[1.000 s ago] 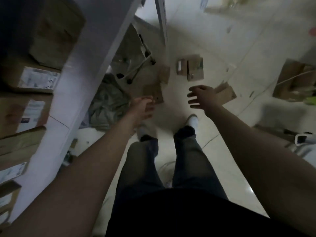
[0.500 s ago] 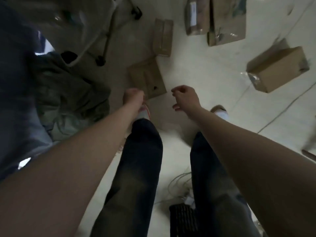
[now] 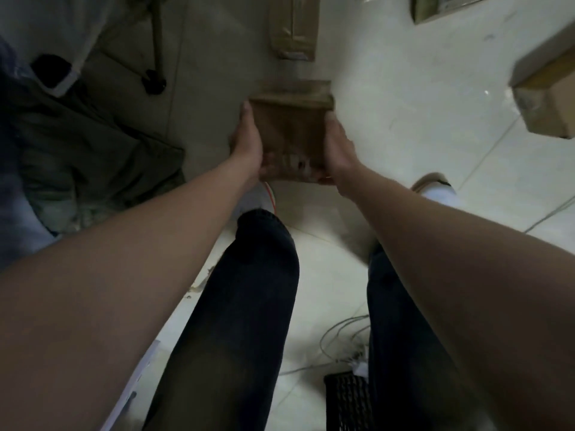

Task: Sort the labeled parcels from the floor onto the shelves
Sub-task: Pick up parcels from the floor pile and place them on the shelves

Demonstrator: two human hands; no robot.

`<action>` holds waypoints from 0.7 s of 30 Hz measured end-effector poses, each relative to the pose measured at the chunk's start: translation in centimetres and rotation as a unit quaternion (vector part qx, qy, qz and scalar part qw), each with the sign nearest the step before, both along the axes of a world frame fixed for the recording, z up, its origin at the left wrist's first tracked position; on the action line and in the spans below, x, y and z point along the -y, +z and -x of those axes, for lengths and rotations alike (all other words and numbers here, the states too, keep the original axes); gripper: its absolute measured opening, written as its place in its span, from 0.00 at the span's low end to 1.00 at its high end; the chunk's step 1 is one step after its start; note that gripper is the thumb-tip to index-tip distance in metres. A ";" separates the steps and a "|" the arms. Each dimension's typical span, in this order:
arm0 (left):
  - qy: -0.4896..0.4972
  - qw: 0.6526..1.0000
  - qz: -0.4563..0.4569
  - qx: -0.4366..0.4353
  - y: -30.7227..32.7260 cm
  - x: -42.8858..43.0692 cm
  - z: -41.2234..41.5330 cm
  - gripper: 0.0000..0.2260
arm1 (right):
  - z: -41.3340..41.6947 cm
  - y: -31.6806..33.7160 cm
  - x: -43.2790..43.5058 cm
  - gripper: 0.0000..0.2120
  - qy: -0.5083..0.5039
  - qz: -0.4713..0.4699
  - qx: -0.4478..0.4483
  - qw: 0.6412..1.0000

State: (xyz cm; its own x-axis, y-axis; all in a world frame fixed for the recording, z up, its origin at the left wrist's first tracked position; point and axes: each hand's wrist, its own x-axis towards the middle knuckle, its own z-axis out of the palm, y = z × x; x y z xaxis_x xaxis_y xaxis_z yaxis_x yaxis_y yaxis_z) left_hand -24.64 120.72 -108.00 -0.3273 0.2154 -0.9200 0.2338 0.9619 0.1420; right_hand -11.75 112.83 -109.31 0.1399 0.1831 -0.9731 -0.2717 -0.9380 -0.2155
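Observation:
A small brown cardboard parcel is clasped between both my hands just above the pale tiled floor, in front of my feet. My left hand presses its left side and my right hand presses its right side, fingers wrapping under the near edge. Its top face is plain brown; a label is not visible. Another taped parcel lies on the floor beyond it. A larger cardboard box rests at the right edge. The shelves are out of view.
A heap of dark green fabric lies on the floor at left, with a black-footed metal stand behind it. Loose white cables and a black mesh object lie by my right leg. A further parcel shows at top right.
I have bent lower toward the floor. Both hands, empty and apart before, have closed in on the small brown parcel and now grip its sides.

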 end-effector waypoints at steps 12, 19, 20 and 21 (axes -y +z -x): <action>-0.159 0.983 -0.081 0.052 18.7 0.0 -10.5 0.11 | -13.4 20.2 5.6 0.20 -0.106 -0.041 0.121 0.986; -0.063 0.969 -0.203 0.128 34.4 -0.4 -15.2 0.07 | -18.5 34.9 2.4 0.16 -0.135 -0.181 0.155 0.962; -0.053 0.966 -0.214 0.136 37.0 -0.2 -15.3 0.06 | -19.0 37.5 2.0 0.15 -0.129 -0.206 0.158 0.957; -0.042 0.962 -0.226 0.145 39.6 0.1 -15.2 0.06 | -19.3 40.1 1.7 0.14 -0.121 -0.229 0.159 0.953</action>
